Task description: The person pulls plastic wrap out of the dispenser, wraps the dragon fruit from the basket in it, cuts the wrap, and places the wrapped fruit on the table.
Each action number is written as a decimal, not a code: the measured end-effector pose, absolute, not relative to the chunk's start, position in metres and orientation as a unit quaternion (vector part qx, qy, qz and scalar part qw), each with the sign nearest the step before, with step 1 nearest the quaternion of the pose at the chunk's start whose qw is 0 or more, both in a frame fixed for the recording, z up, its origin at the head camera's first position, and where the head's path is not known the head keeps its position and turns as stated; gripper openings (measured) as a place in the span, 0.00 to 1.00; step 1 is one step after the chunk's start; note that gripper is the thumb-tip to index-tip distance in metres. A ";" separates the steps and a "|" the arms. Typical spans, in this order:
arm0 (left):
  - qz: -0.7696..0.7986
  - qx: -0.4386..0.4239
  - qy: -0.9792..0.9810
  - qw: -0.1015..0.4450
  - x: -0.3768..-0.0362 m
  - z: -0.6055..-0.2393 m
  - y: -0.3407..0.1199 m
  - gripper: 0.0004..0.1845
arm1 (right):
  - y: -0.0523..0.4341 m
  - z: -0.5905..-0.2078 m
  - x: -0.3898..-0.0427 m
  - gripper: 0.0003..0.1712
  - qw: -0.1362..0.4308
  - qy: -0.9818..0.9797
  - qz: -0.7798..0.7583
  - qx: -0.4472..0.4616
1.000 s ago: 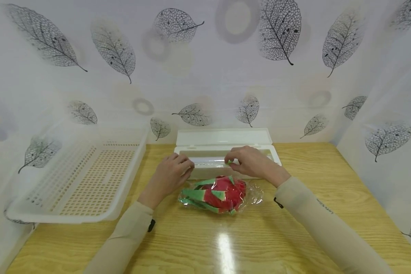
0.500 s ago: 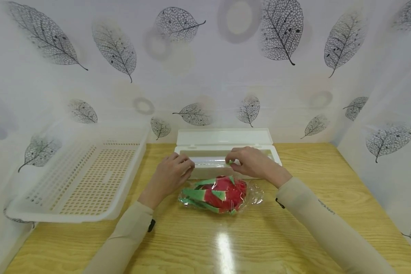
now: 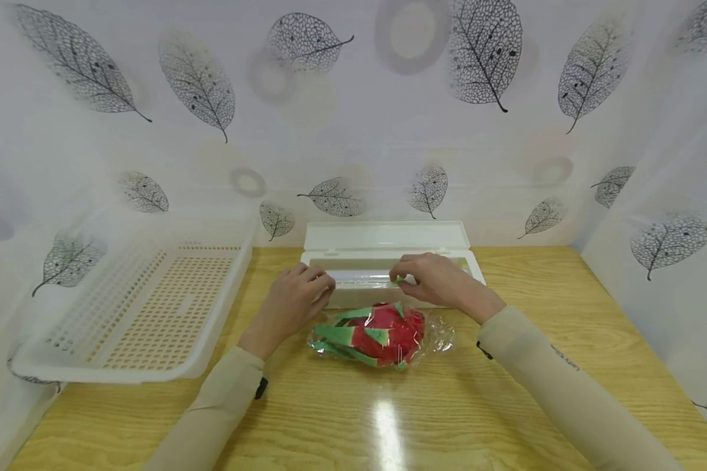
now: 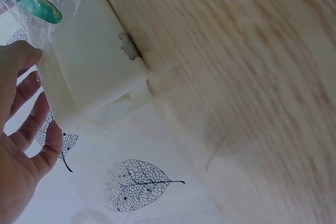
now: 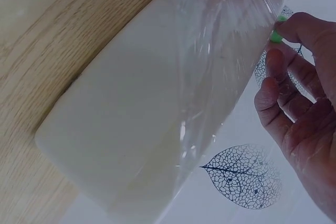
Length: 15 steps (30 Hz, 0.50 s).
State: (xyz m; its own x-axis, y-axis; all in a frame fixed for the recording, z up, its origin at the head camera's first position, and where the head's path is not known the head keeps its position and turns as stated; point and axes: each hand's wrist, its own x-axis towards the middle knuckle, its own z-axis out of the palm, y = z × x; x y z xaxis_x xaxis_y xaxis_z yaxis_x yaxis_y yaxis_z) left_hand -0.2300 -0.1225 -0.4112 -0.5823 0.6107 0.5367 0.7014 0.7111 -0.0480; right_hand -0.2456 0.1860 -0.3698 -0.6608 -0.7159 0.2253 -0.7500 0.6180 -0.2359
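A long white cling film box (image 3: 359, 299) stands near the wall with its lid tipped back and a roll of film (image 3: 359, 277) inside. My left hand (image 3: 294, 297) grips the box's left end, thumb and fingertips at the rim. My right hand (image 3: 436, 278) pinches a small green slide cutter (image 5: 278, 29) at the box's front edge, right of its middle. Clear film (image 5: 210, 66) hangs over the front wall in the right wrist view. Close in front lies a red and green dragon fruit (image 3: 383, 333), loosely covered in cling film.
A white perforated plastic basket (image 3: 209, 353) stands on the left of the wooden table (image 3: 306, 418). Behind the box, a leaf-patterned sheet (image 3: 353, 131) forms the wall. The box's raised lid (image 3: 383, 235) is right up against it.
My right hand has slid very slightly to the right with the green slide cutter. The left hand, box and dragon fruit hold their places.
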 end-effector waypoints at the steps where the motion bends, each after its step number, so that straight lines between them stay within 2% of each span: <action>1: -0.085 -0.369 -0.887 0.266 -0.230 -0.411 -0.122 0.05 | 0.186 -0.370 -0.246 0.09 0.054 -0.897 0.157 0.409; 15: -0.075 -0.344 -0.890 0.291 -0.228 -0.414 -0.117 0.06 | 0.190 -0.371 -0.244 0.09 0.068 -0.900 0.154 0.401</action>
State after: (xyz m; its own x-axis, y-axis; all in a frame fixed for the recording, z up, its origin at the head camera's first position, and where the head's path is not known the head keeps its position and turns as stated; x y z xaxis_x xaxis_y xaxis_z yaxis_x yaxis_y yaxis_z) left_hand -0.2277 -0.1170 -0.4141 -0.5945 0.5679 0.5692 0.6551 0.7526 -0.0666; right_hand -0.2435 0.1897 -0.3714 -0.6686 -0.7017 0.2459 -0.7436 0.6303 -0.2233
